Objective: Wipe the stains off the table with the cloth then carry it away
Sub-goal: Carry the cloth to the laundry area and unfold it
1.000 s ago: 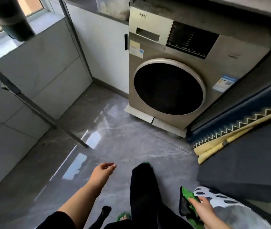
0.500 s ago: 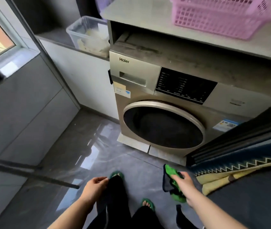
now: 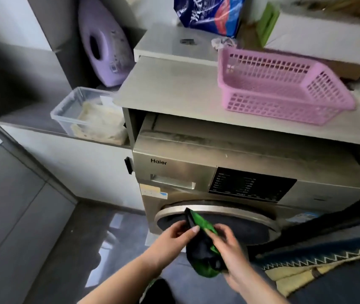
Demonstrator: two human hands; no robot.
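Note:
A green and black cloth [image 3: 201, 253] hangs bunched between both hands, low in the head view, in front of the washing machine door. My left hand [image 3: 174, 236] pinches its upper left edge with thumb and fingers. My right hand [image 3: 229, 249] grips its right side, fingers curled around the fabric. The table is not in view.
A silver front-loading washing machine [image 3: 229, 178] stands straight ahead under a grey shelf [image 3: 170, 88] that bears a pink basket [image 3: 284, 88]. A purple detergent jug [image 3: 104, 44] and a clear plastic tub [image 3: 87, 115] sit to the left. A patterned blanket [image 3: 317, 260] lies at the right.
My view has tilted up to the shelf above the machine. My left hand has come across and taken hold of the cloth, which was in my right hand alone.

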